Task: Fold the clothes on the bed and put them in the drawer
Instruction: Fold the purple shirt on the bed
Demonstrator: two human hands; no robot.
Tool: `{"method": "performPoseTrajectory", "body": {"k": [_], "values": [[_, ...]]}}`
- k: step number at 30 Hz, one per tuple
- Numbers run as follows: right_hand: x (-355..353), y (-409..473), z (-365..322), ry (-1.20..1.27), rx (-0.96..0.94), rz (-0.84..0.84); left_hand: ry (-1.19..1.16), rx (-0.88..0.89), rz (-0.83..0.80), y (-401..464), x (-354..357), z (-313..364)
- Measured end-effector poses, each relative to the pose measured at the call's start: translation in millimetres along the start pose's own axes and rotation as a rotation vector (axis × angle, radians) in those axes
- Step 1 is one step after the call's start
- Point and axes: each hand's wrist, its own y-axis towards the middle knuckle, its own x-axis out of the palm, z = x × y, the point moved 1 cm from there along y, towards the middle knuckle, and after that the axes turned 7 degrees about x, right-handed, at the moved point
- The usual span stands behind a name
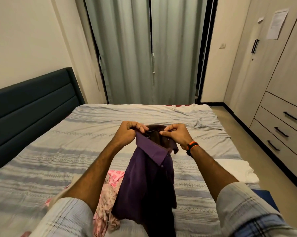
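Note:
A purple collared shirt point(147, 182) hangs in front of me over the bed point(76, 151). My left hand point(129, 132) grips its collar on the left side, fingers curled. My right hand point(176, 134) pinches the collar on the right side; an orange and black band sits on that wrist. The shirt's lower part droops onto a heap of pink patterned clothes point(108, 194) near the bed's front edge. Closed wooden drawers point(284, 124) with black handles stand to the right.
A striped grey sheet covers the bed, with a dark padded headboard point(30, 103) on the left. A white cloth point(235, 170) lies at the bed's right edge. Grey curtains point(149, 48) hang behind. A narrow strip of floor runs between bed and wardrobe point(270, 57).

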Motion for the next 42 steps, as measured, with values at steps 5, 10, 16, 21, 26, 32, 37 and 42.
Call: {"method": "performPoseTrajectory", "body": {"k": [5, 10, 16, 21, 26, 32, 37, 42], "values": [[12, -7, -18, -0.162, -0.094, 0.076, 0.063, -0.117, 0.226, -13, 21, -30], [12, -14, -33, -0.25, -0.232, 0.173, 0.484, -0.221, 0.375, -26, 34, -39], [-2, -17, -36, -0.563, -0.147, -0.088, 0.533, -0.323, 0.427, -27, 23, -23], [0, -37, -22, -0.498, 0.078, -0.635, 0.398, -0.184, 0.326, -9, 14, -4], [6, -37, -9, -0.228, 0.153, -0.997, 0.367, -0.048, 0.315, 2, 8, 10], [10, -18, -9, -0.661, -0.066, -0.673, 0.552, -0.046, 0.305, -1, -9, 4], [7, -10, -24, -0.662, -0.239, -0.1, 0.741, -0.201, 0.307, -11, -23, -9], [4, -7, -34, -0.491, -0.434, 0.143, 0.82, -0.331, 0.169, -21, -27, -12]]}}
